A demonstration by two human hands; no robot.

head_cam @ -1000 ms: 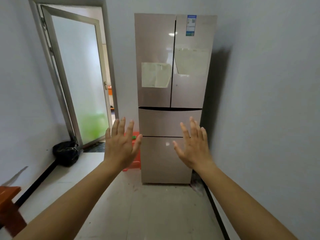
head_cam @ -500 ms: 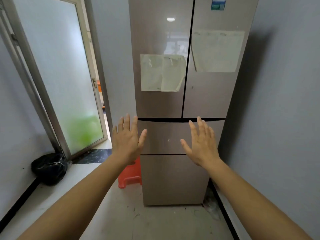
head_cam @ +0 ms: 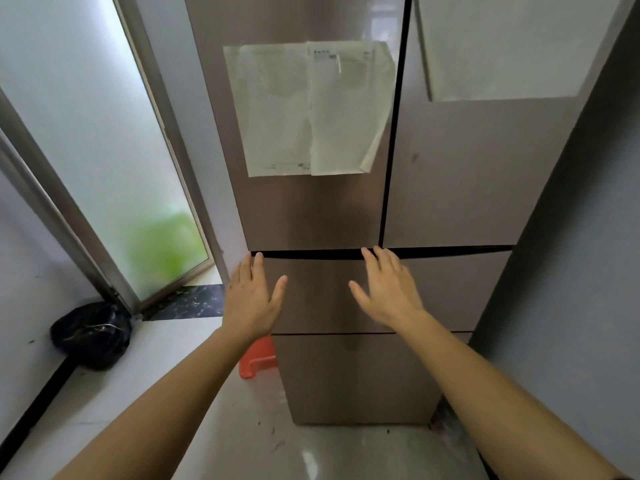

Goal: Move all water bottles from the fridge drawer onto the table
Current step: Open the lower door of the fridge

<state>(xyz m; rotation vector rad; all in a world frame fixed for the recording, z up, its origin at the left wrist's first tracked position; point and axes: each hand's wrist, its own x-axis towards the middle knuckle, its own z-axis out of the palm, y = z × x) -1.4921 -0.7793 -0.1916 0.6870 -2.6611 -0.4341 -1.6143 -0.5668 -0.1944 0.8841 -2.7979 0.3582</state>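
Note:
A tall bronze fridge fills the middle of the view, all its doors and drawers closed. Its upper drawer lies just below the dark gap under the two top doors, with the lower drawer beneath it. My left hand is open, fingertips at the drawer's top left edge. My right hand is open too, fingertips reaching the gap at the drawer's top middle. No water bottles and no table are in view.
Paper sheets are stuck to the fridge doors. A frosted glass door stands open at the left. A black bag lies on the floor by it. A red stool sits left of the fridge. A grey wall is on the right.
I have come much closer to the fridge. Both open hands have gone forward and now reach the top edge of the upper drawer.

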